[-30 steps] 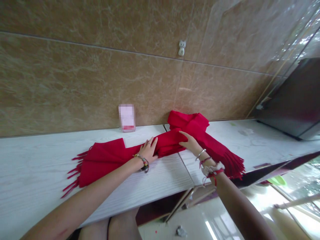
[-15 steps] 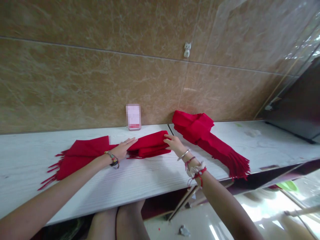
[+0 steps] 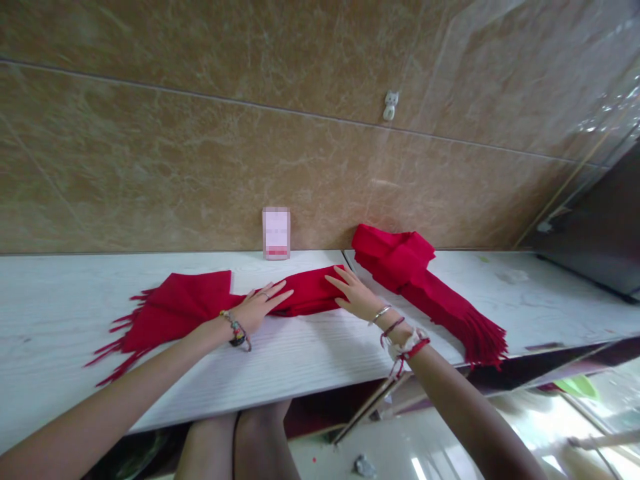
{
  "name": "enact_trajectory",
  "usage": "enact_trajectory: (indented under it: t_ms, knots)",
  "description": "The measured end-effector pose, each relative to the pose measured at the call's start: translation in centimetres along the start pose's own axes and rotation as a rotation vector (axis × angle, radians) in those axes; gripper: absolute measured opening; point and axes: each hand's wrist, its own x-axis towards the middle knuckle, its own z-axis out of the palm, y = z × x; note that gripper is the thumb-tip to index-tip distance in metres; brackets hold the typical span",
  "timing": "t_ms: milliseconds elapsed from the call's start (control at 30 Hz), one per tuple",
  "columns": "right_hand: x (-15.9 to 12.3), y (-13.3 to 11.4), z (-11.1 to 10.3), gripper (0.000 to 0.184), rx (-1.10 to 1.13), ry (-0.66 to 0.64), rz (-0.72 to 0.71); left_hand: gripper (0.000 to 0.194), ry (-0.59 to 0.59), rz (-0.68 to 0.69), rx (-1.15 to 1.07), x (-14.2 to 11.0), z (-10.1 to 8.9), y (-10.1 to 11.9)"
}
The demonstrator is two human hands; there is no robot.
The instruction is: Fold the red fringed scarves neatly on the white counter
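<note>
A red fringed scarf lies along the white table, its right part folded into a narrow band. My left hand rests flat on the scarf's middle with fingers stretched out. My right hand lies flat on the folded right end, fingers extended too. A second red scarf, folded, stretches from the wall toward the table's front edge at the right, its fringe hanging near the edge. Both wrists wear bracelets.
A small pink card leans against the brown marble wall. A white cat-shaped hook is on the wall. A dark appliance stands at the far right. Glossy floor shows below the table edge.
The scarf's right end was pulled away from the second scarf and folded leftward. Both hands moved left with it and now press flat on the fold.
</note>
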Motion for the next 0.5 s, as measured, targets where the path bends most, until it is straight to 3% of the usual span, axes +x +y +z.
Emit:
enact_trajectory:
  t_ms: [100, 200, 267, 400, 500]
  knots:
    - [0.3, 0.0, -0.7, 0.047, -0.115, -0.099, -0.06, 0.084, 0.027, 0.012, 0.047, -0.4, -0.9, -0.4]
    - [-0.1, -0.2, -0.7, 0.049, -0.138, -0.01, -0.06, 0.087, 0.019, 0.017, 0.08, -0.6, -1.1, -0.5]
    - [-0.7, -0.5, -0.2, 0.051, -0.125, 0.018, -0.061, 0.088, -0.012, 0.032, 0.07, -0.6, -0.6, -0.6]
    - [-1.7, -0.4, 0.8, 0.055, -0.072, -0.071, -0.048, 0.087, -0.092, 0.04, 0.015, -0.4, 0.5, -0.9]
    - [-1.4, 0.3, 0.2, 0.054, 0.036, -0.129, -0.036, 0.083, -0.115, 0.055, -0.025, -0.4, 0.1, -1.1]
